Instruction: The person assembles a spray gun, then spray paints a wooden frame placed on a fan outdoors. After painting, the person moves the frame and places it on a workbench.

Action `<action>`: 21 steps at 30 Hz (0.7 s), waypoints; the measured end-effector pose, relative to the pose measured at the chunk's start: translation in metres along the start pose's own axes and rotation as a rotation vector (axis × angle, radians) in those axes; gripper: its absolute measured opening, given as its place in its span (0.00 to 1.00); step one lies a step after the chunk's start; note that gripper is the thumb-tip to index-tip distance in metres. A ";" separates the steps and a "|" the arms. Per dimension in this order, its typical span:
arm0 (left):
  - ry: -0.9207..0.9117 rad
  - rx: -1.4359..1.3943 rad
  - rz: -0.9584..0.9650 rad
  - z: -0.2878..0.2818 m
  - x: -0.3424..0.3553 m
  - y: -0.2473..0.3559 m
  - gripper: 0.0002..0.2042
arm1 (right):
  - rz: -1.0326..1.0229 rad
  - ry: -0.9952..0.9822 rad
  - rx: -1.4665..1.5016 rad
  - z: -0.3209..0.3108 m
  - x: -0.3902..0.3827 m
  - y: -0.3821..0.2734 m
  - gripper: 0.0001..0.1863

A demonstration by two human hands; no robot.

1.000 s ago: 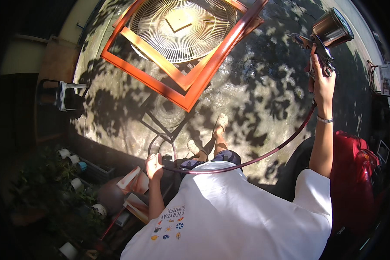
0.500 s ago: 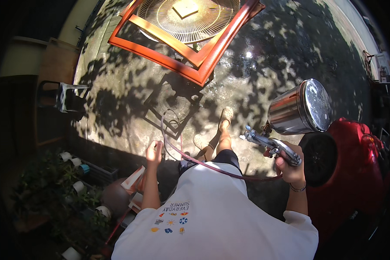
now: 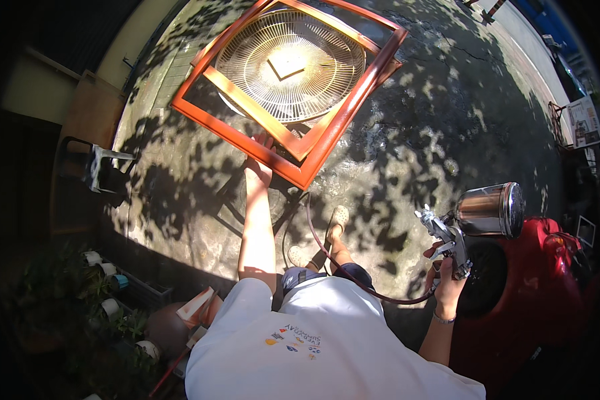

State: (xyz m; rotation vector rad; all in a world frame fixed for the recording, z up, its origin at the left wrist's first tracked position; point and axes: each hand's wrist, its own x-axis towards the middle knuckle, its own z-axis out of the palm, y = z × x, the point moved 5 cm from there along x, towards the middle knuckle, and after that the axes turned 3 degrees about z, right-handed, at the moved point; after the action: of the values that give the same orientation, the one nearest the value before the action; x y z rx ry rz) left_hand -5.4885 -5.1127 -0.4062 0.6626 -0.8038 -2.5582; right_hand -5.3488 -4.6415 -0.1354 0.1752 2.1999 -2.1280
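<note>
My left hand (image 3: pixel 257 175) reaches to the underside of the orange-red picture frame (image 3: pixel 217 123); the rail partly hides its fingers, so their grip is unclear. A lighter orange inner frame (image 3: pixel 249 109) lies within it, over a round wire grille (image 3: pixel 241 61) with a small bright square piece (image 3: pixel 287 67) at the centre. At lower right, my right hand (image 3: pixel 449 288) is closed around a silver spray gun (image 3: pixel 440 230) with a metal cup (image 3: pixel 481 209) on its side. A dark red hose (image 3: pixel 395 299) runs from the gun past my legs.
Potted plants (image 3: pixel 111 310) and leaning orange-white pieces (image 3: pixel 197 305) are at lower left, a dark chair (image 3: pixel 95 163) at left. A red vehicle (image 3: pixel 540 300) stands close on the right, white boards (image 3: pixel 583 123) beyond. Concrete ground (image 3: pixel 420 133) is dappled with leaf shadows.
My left hand has moved from beside my waist up to the frame. My right hand, holding the spray gun, came down from upper right to waist height at the right.
</note>
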 end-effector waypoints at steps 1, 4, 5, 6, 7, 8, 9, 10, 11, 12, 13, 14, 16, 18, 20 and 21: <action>-0.048 0.019 0.047 0.004 0.017 0.002 0.26 | 0.030 -0.011 0.001 -0.007 0.004 -0.001 0.22; -0.056 0.042 0.264 0.021 0.051 0.013 0.31 | 0.096 0.002 -0.012 -0.022 0.028 -0.005 0.26; -0.139 0.033 0.212 0.039 0.047 0.012 0.32 | 0.093 -0.003 -0.066 -0.027 0.035 -0.007 0.26; -0.193 0.050 0.234 0.053 0.040 0.017 0.33 | 0.124 0.017 -0.117 -0.024 0.044 -0.019 0.23; -0.179 0.042 0.202 0.031 0.050 0.024 0.35 | 0.134 -0.036 -0.069 -0.025 0.055 -0.018 0.19; -0.082 -0.018 0.033 0.012 0.058 0.026 0.31 | 0.150 -0.055 -0.043 -0.026 0.066 -0.017 0.15; -0.008 0.011 0.064 0.000 0.065 0.027 0.31 | 0.132 -0.054 -0.039 -0.030 0.077 -0.015 0.14; 0.066 0.045 0.088 -0.010 0.072 0.028 0.31 | 0.125 -0.063 -0.031 -0.032 0.086 -0.015 0.13; 0.113 0.089 0.115 -0.012 0.070 0.028 0.31 | 0.126 -0.065 -0.015 -0.034 0.095 -0.017 0.12; 0.128 0.123 0.136 -0.013 0.069 0.025 0.31 | 0.126 -0.074 -0.001 -0.034 0.106 -0.021 0.12; 0.104 0.146 0.140 -0.004 0.068 0.020 0.31 | 0.127 -0.070 0.004 -0.035 0.111 -0.024 0.12; 0.083 0.167 0.139 0.002 0.064 0.016 0.31 | 0.140 -0.067 0.013 -0.036 0.116 -0.023 0.13; 0.029 0.200 0.155 0.016 0.057 0.015 0.31 | 0.158 -0.070 0.029 -0.038 0.125 -0.018 0.13; -0.014 0.220 0.189 0.022 0.052 0.022 0.31 | 0.149 -0.090 0.035 -0.033 0.133 -0.018 0.13; -0.060 0.236 0.215 0.027 0.047 0.023 0.30 | 0.156 -0.131 0.035 -0.029 0.139 -0.020 0.13; -0.095 0.242 0.228 0.029 0.043 0.023 0.30 | 0.146 -0.124 0.047 -0.026 0.141 -0.025 0.13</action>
State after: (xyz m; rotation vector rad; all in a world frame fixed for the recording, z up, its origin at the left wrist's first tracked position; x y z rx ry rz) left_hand -5.5344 -5.1382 -0.3850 0.4886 -1.1631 -2.3211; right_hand -5.4913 -4.6119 -0.1282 0.1946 2.0054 -2.0547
